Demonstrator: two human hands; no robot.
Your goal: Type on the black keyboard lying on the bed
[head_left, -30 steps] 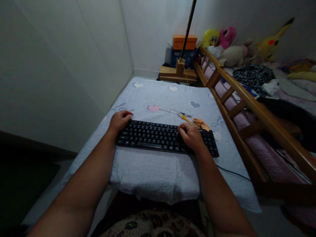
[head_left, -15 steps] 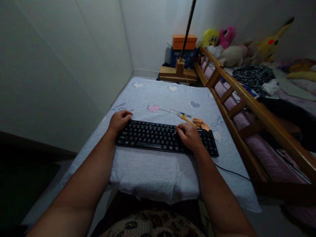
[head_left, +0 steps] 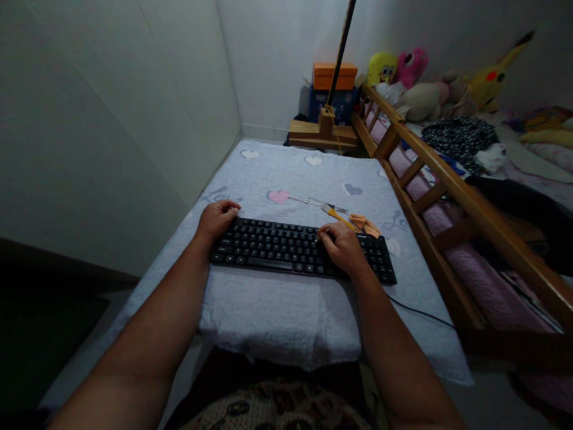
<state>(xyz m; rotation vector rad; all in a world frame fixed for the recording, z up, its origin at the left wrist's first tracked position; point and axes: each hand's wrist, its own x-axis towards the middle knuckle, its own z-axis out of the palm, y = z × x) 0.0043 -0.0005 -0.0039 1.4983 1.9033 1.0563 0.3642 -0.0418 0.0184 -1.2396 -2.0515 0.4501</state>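
A black keyboard [head_left: 273,245] lies flat on the cloth-covered table, its cable leaving toward the right. My left hand [head_left: 216,220] is closed around the keyboard's upper left corner, thumb and fingers near together. Over the keys right of the middle is my right hand [head_left: 342,245], its fingertips pinched. A small pale tip shows at those fingers, too small to name. Just behind the keyboard lie a brush with a yellow handle [head_left: 333,212], a thin metal tool [head_left: 298,199] and a folded orange cloth [head_left: 364,225].
A pale cloth with hearts [head_left: 277,161] covers the table. Along the right runs a wooden bed rail [head_left: 430,167], with plush toys [head_left: 421,101] and clothes beyond it. At the back stand an orange box [head_left: 335,76] and a pole on a wooden base [head_left: 308,132]. A pale panel [head_left: 134,107] rises at left.
My right hand has shifted very slightly left over the keys. My left hand and the keyboard have stayed in place.
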